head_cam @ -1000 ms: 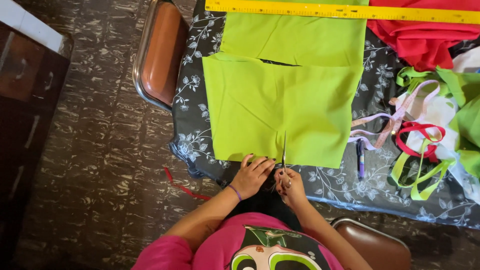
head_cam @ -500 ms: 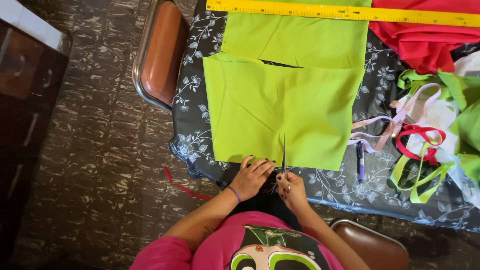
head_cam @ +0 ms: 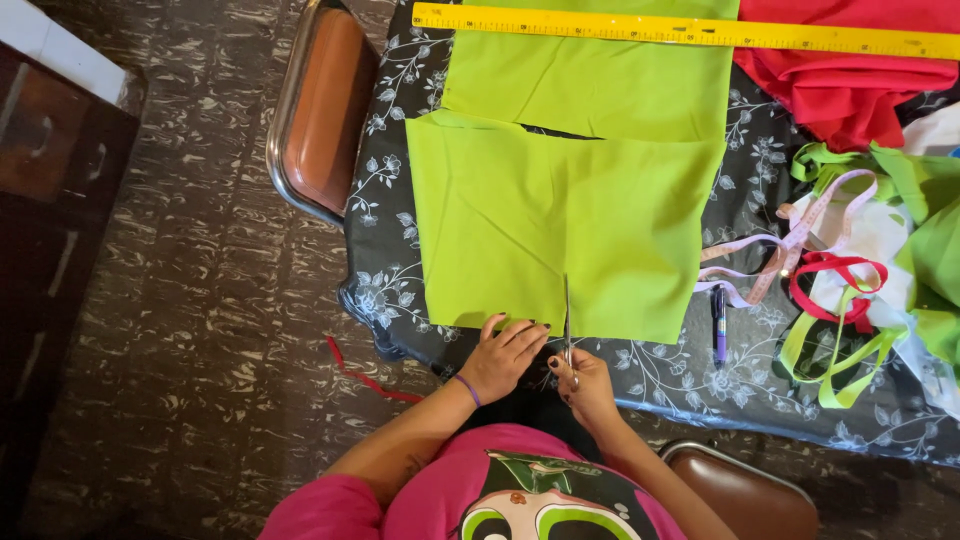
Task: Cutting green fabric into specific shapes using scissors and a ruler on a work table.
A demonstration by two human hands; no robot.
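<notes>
The cut could be wandering off line if the green cloth point(head_cam: 560, 225), lying flat on the worktop point(head_cam: 740, 370), is shifting under the left hand point(head_cam: 505, 355), pressing open on its near edge. The right hand point(head_cam: 580, 385) is gripping scissors point(head_cam: 567, 325), blades pointing away.

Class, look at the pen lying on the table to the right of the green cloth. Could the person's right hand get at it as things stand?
Probably yes. The pen lies bare on the tablecloth, close to the right hand, with nothing between. But that hand holds scissors, so it is not free.
</notes>
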